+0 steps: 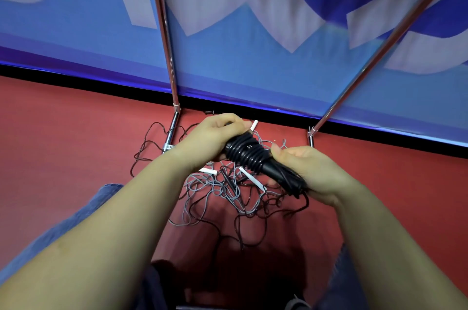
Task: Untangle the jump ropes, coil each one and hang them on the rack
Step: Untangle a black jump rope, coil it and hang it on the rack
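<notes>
**Black rope bundle gripped at both ends above the tangle**

We hold the black jump rope (pixel 249 155) in the air between us and the rack (pixel 174 87), directly above the tangle of ropes (pixel 228 190) on the red floor (pixel 63 132). Its cord is wound in tight turns around the black handles, making a thick bundle that slants from upper left to lower right. Our left hand (pixel 215 132) is curled round the upper end of the bundle, fingers folded over the top. Our right hand (pixel 306 170) is wrapped round the lower end, thumb pointing toward the wound turns, with a few loose black strands trailing out below the palm.

Under the bundle, the tangle is a loose mess of grey and dark cords, spreading from the rack's left foot toward our knees. Several white handles (pixel 250 175) lie within it, one poking out just beyond our left hand, near the base of the rack.

The rack stands at the far edge of the floor: two chrome uprights rising from bent feet, against a blue banner (pixel 253 44) with pale shapes. Blue trouser legs (pixel 76 221) show to either side of our forearms.
</notes>
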Motion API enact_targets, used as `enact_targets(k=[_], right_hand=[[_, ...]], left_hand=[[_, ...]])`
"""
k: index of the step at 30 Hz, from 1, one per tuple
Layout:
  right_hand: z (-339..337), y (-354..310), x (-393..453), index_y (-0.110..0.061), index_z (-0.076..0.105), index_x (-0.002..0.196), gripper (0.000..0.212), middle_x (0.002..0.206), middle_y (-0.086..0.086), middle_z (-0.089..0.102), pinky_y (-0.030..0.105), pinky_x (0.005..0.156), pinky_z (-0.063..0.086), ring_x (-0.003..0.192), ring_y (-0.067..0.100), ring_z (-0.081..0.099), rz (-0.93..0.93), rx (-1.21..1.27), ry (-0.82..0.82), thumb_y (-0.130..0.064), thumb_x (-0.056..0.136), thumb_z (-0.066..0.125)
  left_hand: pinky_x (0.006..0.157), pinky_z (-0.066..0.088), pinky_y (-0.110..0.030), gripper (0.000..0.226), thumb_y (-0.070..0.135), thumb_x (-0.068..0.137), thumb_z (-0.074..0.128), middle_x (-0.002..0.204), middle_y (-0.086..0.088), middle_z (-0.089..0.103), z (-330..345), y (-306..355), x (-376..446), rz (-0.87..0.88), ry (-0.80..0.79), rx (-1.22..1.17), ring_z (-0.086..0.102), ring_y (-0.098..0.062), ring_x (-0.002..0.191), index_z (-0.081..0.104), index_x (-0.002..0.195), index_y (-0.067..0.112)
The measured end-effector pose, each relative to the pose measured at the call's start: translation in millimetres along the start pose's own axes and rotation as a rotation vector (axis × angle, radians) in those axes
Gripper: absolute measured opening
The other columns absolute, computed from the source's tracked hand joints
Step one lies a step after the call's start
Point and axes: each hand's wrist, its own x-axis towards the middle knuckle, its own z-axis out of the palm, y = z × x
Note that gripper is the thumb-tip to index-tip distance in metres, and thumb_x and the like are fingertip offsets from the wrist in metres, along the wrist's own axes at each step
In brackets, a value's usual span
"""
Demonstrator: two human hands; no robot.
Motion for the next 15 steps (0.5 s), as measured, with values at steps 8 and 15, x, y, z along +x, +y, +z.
enact_targets(k=[8,15], right_hand=[[21,-5,3,-0.002,0.049,0.066,0.034,0.040,0.000,0.040,0.014,0.033,0.022,0.031,0.004,0.026,0.004,0.659,-0.024,-0.013,0.095,0.035],[42,7,19,-0.012,0.052,0.065,0.043,0.046,0.000,0.043,0.019,0.037,0.026,0.033,0.008,0.032,-0.048,0.308,0.260,-0.021,0.101,0.031]], left_hand=[[0.036,0.015,-0.011,0.028,0.028,0.098,0.043,0.037,0.006,0.036,7,-1,7,-0.067,0.044,-0.363,0.025,-0.004,0.027,0.056,0.079,0.012],[0.035,0.017,-0.011,0.027,0.031,0.096,0.050,0.038,0.003,0.037,14,-10,15,-0.210,0.355,-0.409,0.027,-0.007,0.027,0.049,0.074,0.015]])
